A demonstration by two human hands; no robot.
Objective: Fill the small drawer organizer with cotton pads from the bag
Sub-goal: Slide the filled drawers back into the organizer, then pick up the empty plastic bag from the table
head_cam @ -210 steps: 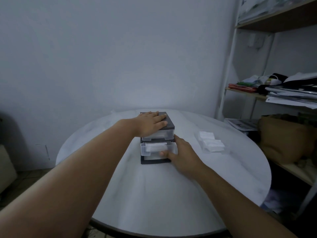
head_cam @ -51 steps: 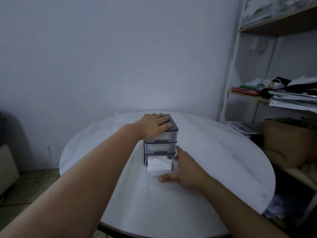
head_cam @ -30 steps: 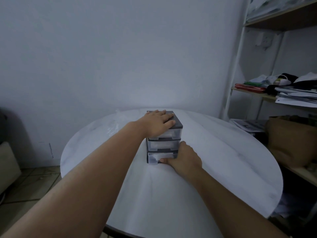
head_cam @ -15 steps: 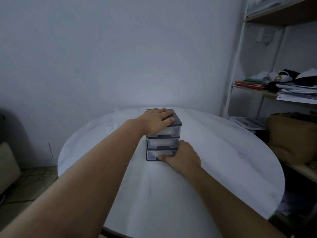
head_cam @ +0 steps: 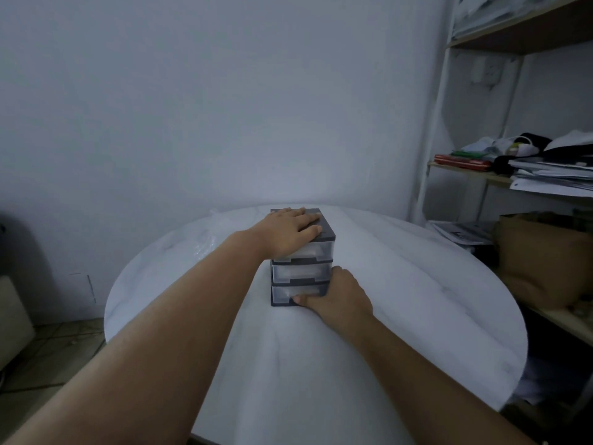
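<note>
**Both hands on the closed drawer organizer**

The small drawer organizer (head_cam: 301,261) stands upright towards the far side of the round white table (head_cam: 401,332), roughly at its middle from left to right. It has a dark grey frame and three translucent drawers, all pushed in flush. The left hand (head_cam: 288,232) lies flat on its top, fingers straight and together, pressing down. The right hand (head_cam: 340,298) grips the unit at its base: the thumb (head_cam: 300,299) lies across the front of the lowest drawer (head_cam: 288,293), and the fingers wrap round the right side, out of sight. Crumpled clear plastic (head_cam: 207,240) lies on the table's far left edge. To the right, a shelf unit (head_cam: 475,175) carries stacked papers (head_cam: 552,179), with a brown bag (head_cam: 542,261) below.
</note>
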